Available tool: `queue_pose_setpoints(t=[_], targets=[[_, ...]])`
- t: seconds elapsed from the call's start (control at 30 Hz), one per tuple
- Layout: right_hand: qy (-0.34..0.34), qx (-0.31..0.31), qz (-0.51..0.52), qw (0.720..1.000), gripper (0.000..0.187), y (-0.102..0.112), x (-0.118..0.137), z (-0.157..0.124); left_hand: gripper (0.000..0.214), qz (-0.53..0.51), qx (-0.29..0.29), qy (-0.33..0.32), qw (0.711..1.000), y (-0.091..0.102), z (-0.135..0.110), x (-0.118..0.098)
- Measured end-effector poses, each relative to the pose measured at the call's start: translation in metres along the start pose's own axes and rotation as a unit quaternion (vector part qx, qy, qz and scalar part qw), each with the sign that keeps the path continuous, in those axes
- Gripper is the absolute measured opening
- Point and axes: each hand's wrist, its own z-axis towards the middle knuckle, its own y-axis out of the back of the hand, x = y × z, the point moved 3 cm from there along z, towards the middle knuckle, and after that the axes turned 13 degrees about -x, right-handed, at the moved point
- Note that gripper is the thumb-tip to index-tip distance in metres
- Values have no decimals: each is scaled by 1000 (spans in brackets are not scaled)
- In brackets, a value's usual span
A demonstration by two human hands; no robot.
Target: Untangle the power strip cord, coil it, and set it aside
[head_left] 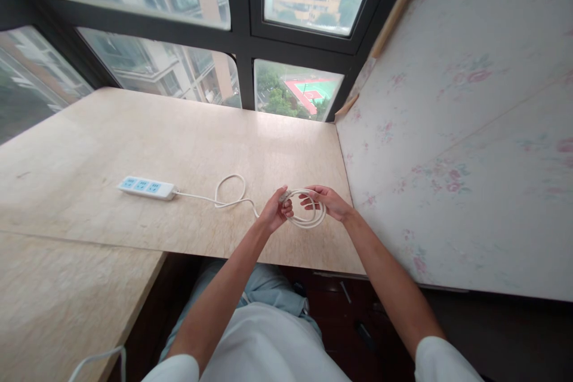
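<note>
White cable (307, 225) hangs in a small coil between the person's two hands, above the marbled ledge (179, 143) and just in from its front edge. From where I stand, the left hand (277, 209) is closed on the coil's left side; the right hand (330, 200) has its fingers at the loop's right, but whether they press I can't tell. The wall (447, 131) rises near the right arm. Leftward there's more reach: ledge, a loose loop, then the power strip (147, 187), well in from the front edge.
</note>
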Motion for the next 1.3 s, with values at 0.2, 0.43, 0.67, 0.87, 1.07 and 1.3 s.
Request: queue_pose_setpoints(t=[0.2, 0.43, 0.67, 0.87, 1.07, 1.3], targets=[[-20, -87, 13, 996, 29, -3, -1, 6, 32, -50, 25, 47, 997, 2, -5, 10], [3, -62, 28, 998, 30, -8, 2, 5, 38, -88, 31, 69, 993, 5, -9, 10], [3, -60, 68, 996, 32, -8, -4, 6, 49, -97, 51, 78, 991, 6, -11, 7], [-6, -23, 62, 998, 30, -5, -7, 8, 57, -90, 74, 97, 988, 3, -14, 4], [-2, 3, 11, 1000, 29, -2, -7, 9, 39, -63, 92, 104, 988, 3, -16, 5], [12, -2, 26, 1000, 40, -5, -3, 7, 30, -66, 90, 65, 992, 1, -15, 5]])
